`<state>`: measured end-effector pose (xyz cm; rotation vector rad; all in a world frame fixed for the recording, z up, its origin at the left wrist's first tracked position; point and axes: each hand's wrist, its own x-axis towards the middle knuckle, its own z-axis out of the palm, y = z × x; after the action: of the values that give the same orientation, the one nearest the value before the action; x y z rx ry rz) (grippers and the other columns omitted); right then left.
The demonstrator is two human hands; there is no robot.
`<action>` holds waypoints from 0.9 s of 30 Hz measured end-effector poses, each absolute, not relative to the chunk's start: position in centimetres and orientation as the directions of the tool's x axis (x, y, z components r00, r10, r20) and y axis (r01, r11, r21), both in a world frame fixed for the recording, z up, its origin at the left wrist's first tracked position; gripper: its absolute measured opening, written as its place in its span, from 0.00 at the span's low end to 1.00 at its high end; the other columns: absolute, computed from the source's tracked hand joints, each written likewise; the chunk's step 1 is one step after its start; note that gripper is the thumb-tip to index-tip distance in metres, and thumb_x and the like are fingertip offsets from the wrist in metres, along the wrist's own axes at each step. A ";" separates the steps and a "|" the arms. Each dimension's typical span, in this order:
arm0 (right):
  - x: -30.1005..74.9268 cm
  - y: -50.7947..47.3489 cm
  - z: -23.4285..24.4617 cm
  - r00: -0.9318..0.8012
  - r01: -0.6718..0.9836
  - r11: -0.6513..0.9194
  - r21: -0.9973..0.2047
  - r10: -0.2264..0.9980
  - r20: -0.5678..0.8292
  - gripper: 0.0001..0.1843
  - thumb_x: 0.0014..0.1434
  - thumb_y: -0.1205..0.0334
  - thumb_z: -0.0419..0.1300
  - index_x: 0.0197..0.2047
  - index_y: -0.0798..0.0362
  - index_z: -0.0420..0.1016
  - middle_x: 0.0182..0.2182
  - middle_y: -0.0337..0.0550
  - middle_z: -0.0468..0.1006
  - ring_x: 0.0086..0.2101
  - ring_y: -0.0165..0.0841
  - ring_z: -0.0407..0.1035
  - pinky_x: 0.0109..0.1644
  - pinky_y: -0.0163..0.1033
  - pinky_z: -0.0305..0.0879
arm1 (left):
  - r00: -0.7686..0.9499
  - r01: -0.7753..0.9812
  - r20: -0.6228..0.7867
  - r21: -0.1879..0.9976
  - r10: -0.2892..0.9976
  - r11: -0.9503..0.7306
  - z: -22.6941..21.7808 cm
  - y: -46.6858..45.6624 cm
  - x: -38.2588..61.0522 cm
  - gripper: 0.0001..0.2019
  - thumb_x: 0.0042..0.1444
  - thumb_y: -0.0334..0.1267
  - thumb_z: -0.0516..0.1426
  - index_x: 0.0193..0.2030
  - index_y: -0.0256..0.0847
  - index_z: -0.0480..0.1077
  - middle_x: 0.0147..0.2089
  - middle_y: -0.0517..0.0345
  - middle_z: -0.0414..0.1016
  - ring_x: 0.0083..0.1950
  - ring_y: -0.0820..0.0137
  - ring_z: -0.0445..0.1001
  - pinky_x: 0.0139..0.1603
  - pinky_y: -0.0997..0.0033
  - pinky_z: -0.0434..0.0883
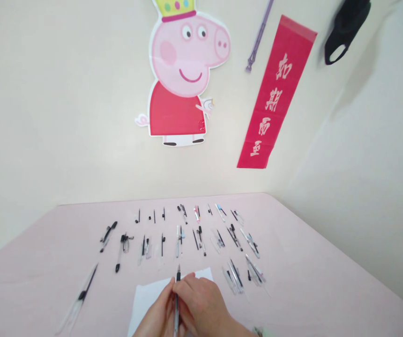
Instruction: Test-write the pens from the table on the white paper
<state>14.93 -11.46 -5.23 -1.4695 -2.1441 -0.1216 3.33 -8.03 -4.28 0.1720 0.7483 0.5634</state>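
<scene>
A gel pen (176, 306) with a clear barrel and black grip stands between my two hands, its tip pointing away from me. My left hand (158, 311) has its fingers closed on the pen's left side. From the right, my right hand (201, 299) wraps its fingers round the same pen near the grip. Beneath both hands lies a sheet of white paper (138, 299), partly covered by them. The lower end of the pen is partly hidden by the fingers.
On the pink table (293, 290) lie several groups of pen parts in rows. A long clear pen with a dark refill (82, 296) is at left; clear barrels and refills (235, 276) lie at right. The wall holds a pig cutout (178, 112) and a red banner (275, 98).
</scene>
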 end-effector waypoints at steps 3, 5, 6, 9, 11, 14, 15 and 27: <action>15.2 -11.7 -4.9 -0.225 0.837 0.416 -0.356 0.854 0.469 0.05 0.57 0.68 0.53 0.36 0.50 0.67 0.29 0.40 0.74 0.28 0.34 0.70 0.29 0.35 0.58 | 0.523 -0.405 -0.632 0.406 0.572 0.819 -4.2 -8.5 3.3 0.14 0.63 0.43 0.54 0.46 0.34 0.72 0.35 0.51 0.77 0.37 0.65 0.78 0.35 0.70 0.73; 15.5 -11.9 -4.2 -0.158 0.760 0.410 -0.505 0.870 0.468 0.05 0.59 0.67 0.52 0.36 0.50 0.67 0.30 0.40 0.73 0.28 0.31 0.69 0.31 0.34 0.59 | 0.492 -0.373 -0.609 0.499 0.622 0.782 -4.7 -8.7 3.2 0.12 0.60 0.44 0.57 0.39 0.35 0.73 0.32 0.53 0.76 0.35 0.66 0.76 0.34 0.71 0.72; 15.7 -12.0 -3.7 -0.112 0.710 0.394 -0.584 0.882 0.458 0.05 0.60 0.66 0.51 0.36 0.50 0.67 0.30 0.39 0.72 0.29 0.31 0.68 0.33 0.33 0.60 | 0.493 -0.334 -0.573 0.570 0.655 0.751 -5.0 -8.7 3.2 0.11 0.58 0.44 0.58 0.36 0.36 0.72 0.30 0.54 0.75 0.33 0.67 0.75 0.32 0.72 0.70; 16.1 -12.2 -2.8 0.050 0.544 0.288 -0.788 0.927 0.373 0.06 0.61 0.64 0.51 0.33 0.51 0.65 0.27 0.36 0.69 0.29 0.29 0.66 0.33 0.33 0.59 | 0.523 -0.048 -0.418 0.856 0.743 0.514 -5.4 -8.6 2.8 0.12 0.55 0.46 0.57 0.29 0.39 0.70 0.25 0.60 0.70 0.25 0.72 0.67 0.23 0.75 0.61; 16.4 -12.2 -2.6 0.157 0.442 0.206 -0.873 0.940 0.302 0.08 0.62 0.63 0.51 0.30 0.51 0.63 0.24 0.35 0.66 0.27 0.29 0.64 0.31 0.33 0.58 | 0.586 0.227 -0.276 0.958 0.762 0.173 -5.0 -8.4 2.4 0.10 0.55 0.43 0.56 0.29 0.39 0.71 0.22 0.62 0.68 0.25 0.71 0.65 0.26 0.74 0.61; 16.8 -12.0 -3.0 0.244 0.334 0.138 -0.932 0.943 0.227 0.05 0.63 0.62 0.51 0.36 0.51 0.65 0.23 0.33 0.65 0.25 0.29 0.63 0.31 0.33 0.59 | 0.668 0.485 -0.149 0.830 0.729 -0.276 -3.7 -8.3 1.7 0.11 0.58 0.39 0.51 0.34 0.41 0.74 0.24 0.62 0.69 0.29 0.68 0.68 0.32 0.71 0.62; 17.0 -11.9 -3.3 0.244 0.301 0.131 -0.945 0.947 0.209 0.05 0.63 0.61 0.50 0.39 0.51 0.65 0.22 0.32 0.65 0.25 0.29 0.64 0.32 0.34 0.60 | 0.681 0.533 -0.124 0.760 0.722 -0.373 -3.4 -8.3 1.5 0.12 0.59 0.38 0.50 0.38 0.42 0.75 0.28 0.60 0.71 0.31 0.68 0.70 0.34 0.71 0.63; 18.0 -10.7 -4.9 0.166 0.268 0.033 -0.963 0.983 0.080 0.09 0.62 0.57 0.52 0.31 0.50 0.66 0.24 0.34 0.66 0.28 0.31 0.65 0.33 0.36 0.59 | 0.702 0.709 -0.223 0.312 0.677 -0.632 -4.3 -8.6 0.7 0.18 0.62 0.36 0.50 0.59 0.42 0.64 0.47 0.50 0.74 0.44 0.59 0.77 0.41 0.63 0.73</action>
<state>17.99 -10.73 -4.86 -1.4352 -1.2909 0.8970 0.70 -8.63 -4.34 2.5353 1.0784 -0.1184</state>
